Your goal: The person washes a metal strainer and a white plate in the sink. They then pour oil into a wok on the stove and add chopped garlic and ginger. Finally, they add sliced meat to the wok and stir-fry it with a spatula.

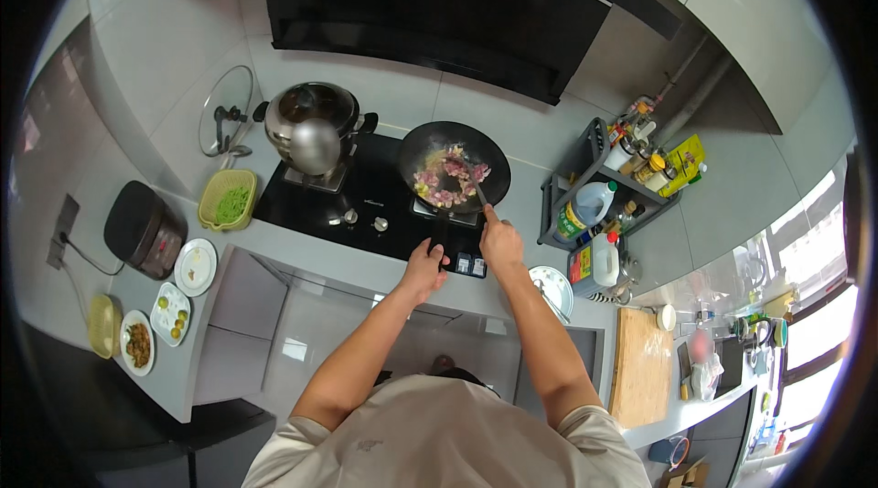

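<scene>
A black wok [490, 138] sits on the right burner of the black gas hob [309, 207]. My left hand [424, 270] is closed around the wok's dark handle [443, 233]. In my right hand [502, 242] is a dark spatula [478, 189], its far end down among pieces of pinkish meat [446, 196] with yellowish bits, spread in a rough ring in the wok. What the spatula's tip touches is hard to make out. On the left burner stands a lidded steel pot [278, 123].
Left of the hob are a yellow basket [206, 207] of green shreds, a black appliance [137, 231] and plates of food. To the right stand a seasoning rack [549, 210], a plate [559, 282] with utensils and a wooden cutting board [641, 371]. The range hood [425, 14] hangs above.
</scene>
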A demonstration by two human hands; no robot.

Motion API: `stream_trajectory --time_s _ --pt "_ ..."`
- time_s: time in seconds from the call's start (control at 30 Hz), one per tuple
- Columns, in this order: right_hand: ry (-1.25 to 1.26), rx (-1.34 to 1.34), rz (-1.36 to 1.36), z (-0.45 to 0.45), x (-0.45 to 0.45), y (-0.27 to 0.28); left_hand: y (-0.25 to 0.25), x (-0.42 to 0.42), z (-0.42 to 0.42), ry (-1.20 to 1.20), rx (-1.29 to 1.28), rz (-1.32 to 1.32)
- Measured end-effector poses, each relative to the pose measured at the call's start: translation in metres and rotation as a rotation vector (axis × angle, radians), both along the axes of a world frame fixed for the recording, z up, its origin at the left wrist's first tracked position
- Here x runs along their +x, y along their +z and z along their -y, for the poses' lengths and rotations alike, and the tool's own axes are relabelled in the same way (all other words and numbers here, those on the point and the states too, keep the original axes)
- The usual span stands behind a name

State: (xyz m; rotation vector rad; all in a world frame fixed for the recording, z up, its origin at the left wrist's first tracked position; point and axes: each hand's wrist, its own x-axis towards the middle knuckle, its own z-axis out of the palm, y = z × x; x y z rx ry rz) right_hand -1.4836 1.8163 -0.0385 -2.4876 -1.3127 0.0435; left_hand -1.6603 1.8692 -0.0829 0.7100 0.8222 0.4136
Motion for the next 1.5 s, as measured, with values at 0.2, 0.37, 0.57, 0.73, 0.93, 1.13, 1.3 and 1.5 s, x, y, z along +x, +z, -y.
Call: stream_trajectory --time_s 0.2,0.37,0.57,0.73,0.93,1.13,1.3,1.5 --pt "0.117 -0.039 0.004 -0.003 0.005 -0.003 -0.018 0.005 -0.004 -0.01 0.011 0.052" --pt "0.153 -0.118 0.005 0.033 -0.006 0.065 -0.004 -0.002 0.002 0.041 0.017 0.048" --pt "0.038 -0.09 0.032 0.01 0.019 0.043 -0.005 0.003 0.001 0.065 0.012 0.013" --pt "-0.128 -0.017 0.039 0.0 0.043 0.024 0.0 -0.001 0.003 0.058 0.014 0.044" --pt "-0.303 0.22 -0.919 -0.025 0.037 0.006 -0.001 0.001 0.003 0.069 0.015 0.021" --pt "-0.074 0.11 -0.17 0.002 0.036 0.026 -0.002 -0.001 0.005 0.093 0.029 0.01" --pt "0.01 0.052 -0.166 0.03 0.014 0.035 0.001 -0.001 0.003 0.064 0.038 -0.007" --pt "0.097 -0.084 -0.043 0.005 0.01 0.023 -0.001 0.003 0.004 0.071 0.024 -0.044"
